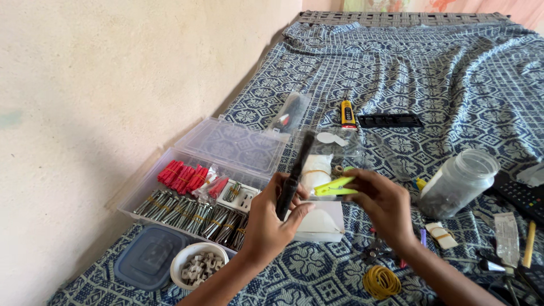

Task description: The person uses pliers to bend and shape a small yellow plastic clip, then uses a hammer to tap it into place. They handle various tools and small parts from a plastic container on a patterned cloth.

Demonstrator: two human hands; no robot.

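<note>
- Over the patterned bedspread, both hands meet close together at chest height, each closed on its own thing.
- Left hand is wrapped around a slim black tool, held upright, its upper end rising in front of a clear lidded box.
- Right hand pinches a yellow-green clip by its tail, its tip just beside the black tool.
- Whether clip and tool actually touch I cannot tell.
- To bring them together cleanly, I judge the left hand should hold the tool steady while the right makes the small moves, wrists kept low.
- Left of the hands lies an open tray of red plugs and bundled screws; a white bowl sits near it.
- A jar lies tilted to the right, rubber bands in front.
</note>
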